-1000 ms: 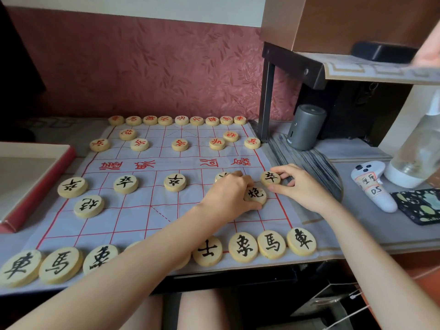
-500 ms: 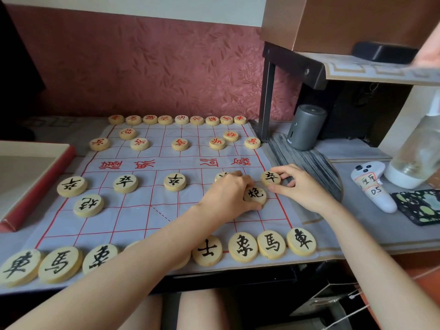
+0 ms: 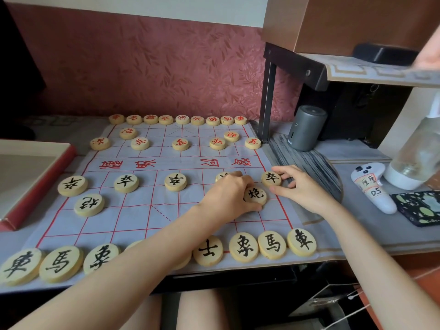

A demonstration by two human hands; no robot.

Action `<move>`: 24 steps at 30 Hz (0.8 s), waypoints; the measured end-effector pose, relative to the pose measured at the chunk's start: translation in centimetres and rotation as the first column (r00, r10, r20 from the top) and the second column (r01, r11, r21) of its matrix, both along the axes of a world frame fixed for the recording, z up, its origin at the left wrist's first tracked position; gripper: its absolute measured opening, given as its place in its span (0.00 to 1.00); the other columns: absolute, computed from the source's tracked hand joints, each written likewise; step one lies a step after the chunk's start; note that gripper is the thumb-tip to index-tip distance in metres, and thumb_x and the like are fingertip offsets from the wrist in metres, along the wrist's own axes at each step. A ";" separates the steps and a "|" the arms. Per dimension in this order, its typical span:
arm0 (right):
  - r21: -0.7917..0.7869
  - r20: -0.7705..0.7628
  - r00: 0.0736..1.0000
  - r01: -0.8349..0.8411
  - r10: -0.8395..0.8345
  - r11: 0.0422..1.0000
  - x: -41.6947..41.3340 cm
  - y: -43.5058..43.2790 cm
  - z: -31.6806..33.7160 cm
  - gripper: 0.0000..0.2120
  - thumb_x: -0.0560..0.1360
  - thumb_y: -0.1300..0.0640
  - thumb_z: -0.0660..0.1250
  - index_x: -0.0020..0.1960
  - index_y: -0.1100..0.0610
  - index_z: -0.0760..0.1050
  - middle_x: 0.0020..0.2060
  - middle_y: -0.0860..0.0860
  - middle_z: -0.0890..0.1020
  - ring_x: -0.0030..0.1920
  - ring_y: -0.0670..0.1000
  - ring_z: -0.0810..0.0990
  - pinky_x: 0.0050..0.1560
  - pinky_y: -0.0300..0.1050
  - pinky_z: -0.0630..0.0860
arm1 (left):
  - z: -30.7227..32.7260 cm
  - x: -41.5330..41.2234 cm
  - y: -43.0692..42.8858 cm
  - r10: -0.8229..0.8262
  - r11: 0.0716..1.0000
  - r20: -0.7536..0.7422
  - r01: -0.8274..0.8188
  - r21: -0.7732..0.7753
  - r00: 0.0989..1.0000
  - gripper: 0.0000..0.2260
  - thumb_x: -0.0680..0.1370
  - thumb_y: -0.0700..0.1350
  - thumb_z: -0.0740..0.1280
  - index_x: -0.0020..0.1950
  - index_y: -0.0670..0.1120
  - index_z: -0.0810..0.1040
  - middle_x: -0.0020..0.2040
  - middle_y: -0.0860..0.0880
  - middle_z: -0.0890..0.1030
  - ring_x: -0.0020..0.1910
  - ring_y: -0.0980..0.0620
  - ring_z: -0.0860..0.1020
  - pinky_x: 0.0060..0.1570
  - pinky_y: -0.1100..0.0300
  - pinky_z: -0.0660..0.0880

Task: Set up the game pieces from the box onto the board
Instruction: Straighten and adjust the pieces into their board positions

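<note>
A cloth chess board [image 3: 133,213] with red lines lies on the desk. Round wooden pieces with red characters fill its far rows, and black-character pieces stand along the near rows. My left hand [image 3: 228,196] rests on the board's right side, thumb and fingers around a black cannon piece [image 3: 256,195]; it also partly hides a soldier piece [image 3: 222,175] behind it. My right hand [image 3: 300,186] pinches the rightmost black soldier piece [image 3: 271,178] between thumb and fingers. The empty box [image 3: 35,177], red-edged, sits at the left.
A grey cylinder [image 3: 306,127] stands past the board's right corner beside a black shelf post [image 3: 266,98]. A white controller [image 3: 371,186], a spray bottle [image 3: 416,153] and a dark patterned pad [image 3: 419,207] lie on the right. A shelf overhangs the upper right.
Hardly anything has moved: both hands stay on the same two pieces, with only slight finger adjustments.
</note>
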State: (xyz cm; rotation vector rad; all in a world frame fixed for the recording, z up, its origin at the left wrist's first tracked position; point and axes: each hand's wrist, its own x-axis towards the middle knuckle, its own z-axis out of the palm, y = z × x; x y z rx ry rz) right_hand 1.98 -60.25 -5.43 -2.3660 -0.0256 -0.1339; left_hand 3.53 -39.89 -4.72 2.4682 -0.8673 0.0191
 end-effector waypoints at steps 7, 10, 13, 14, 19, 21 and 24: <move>-0.154 0.179 0.983 -0.013 0.041 0.988 0.3 2.3 1.0 0.19 0.72 0.52 0.70 0.62 0.51 0.74 0.63 0.45 0.70 0.64 0.47 0.62 0.68 0.48 0.64 | 0.1 0.4 1.8 0.050 0.991 0.055 -0.042 -0.130 0.997 0.20 0.68 0.57 0.72 0.50 0.43 0.80 0.45 0.45 0.78 0.45 0.48 0.76 0.47 0.53 0.74; -0.186 0.188 0.972 -0.103 0.138 0.977 0.7 4.1 1.8 0.19 0.73 0.52 0.69 0.63 0.51 0.74 0.63 0.45 0.71 0.64 0.44 0.61 0.68 0.42 0.59 | 1.1 1.7 4.3 0.135 0.976 0.087 -0.117 -0.182 0.987 0.20 0.69 0.56 0.72 0.55 0.45 0.79 0.50 0.47 0.78 0.45 0.51 0.77 0.48 0.57 0.74; -0.202 0.158 0.967 -0.165 0.199 0.965 1.1 5.5 2.2 0.18 0.74 0.52 0.68 0.63 0.51 0.74 0.63 0.44 0.71 0.64 0.42 0.60 0.68 0.41 0.58 | 2.4 2.0 6.4 0.135 0.973 0.107 -0.111 -0.203 0.985 0.23 0.69 0.57 0.72 0.59 0.46 0.77 0.52 0.50 0.78 0.44 0.56 0.75 0.49 0.62 0.73; -0.196 0.140 0.968 -0.180 0.209 0.964 1.2 5.8 2.3 0.17 0.74 0.52 0.68 0.62 0.50 0.75 0.62 0.44 0.71 0.64 0.43 0.61 0.68 0.43 0.59 | 2.7 1.7 6.6 0.105 0.976 0.117 -0.080 -0.202 0.988 0.21 0.69 0.56 0.72 0.58 0.46 0.78 0.52 0.50 0.78 0.44 0.56 0.75 0.49 0.61 0.74; -0.150 0.052 0.969 -0.233 0.243 0.961 0.4 5.5 3.0 0.14 0.74 0.51 0.68 0.59 0.47 0.76 0.58 0.42 0.74 0.56 0.32 0.67 0.60 0.32 0.66 | 3.4 0.5 7.7 0.074 0.969 0.172 -0.030 -0.247 0.982 0.11 0.74 0.47 0.70 0.55 0.47 0.79 0.49 0.53 0.78 0.44 0.57 0.76 0.42 0.75 0.68; -0.137 -0.015 0.967 -0.254 0.254 0.958 -0.5 4.8 3.4 0.15 0.73 0.50 0.69 0.59 0.44 0.76 0.55 0.41 0.73 0.51 0.31 0.69 0.51 0.26 0.66 | 3.4 0.8 8.9 0.112 0.975 0.178 -0.073 -0.212 0.978 0.10 0.74 0.44 0.69 0.55 0.47 0.79 0.49 0.54 0.76 0.45 0.57 0.75 0.41 0.73 0.67; -0.162 -0.078 0.963 -0.269 0.259 0.949 -1.5 4.1 3.3 0.19 0.69 0.51 0.73 0.58 0.40 0.75 0.55 0.40 0.74 0.56 0.35 0.69 0.53 0.31 0.66 | 2.6 1.7 10.9 0.172 0.976 0.157 -0.147 -0.159 0.973 0.12 0.74 0.43 0.69 0.57 0.48 0.79 0.53 0.51 0.77 0.47 0.55 0.76 0.46 0.63 0.70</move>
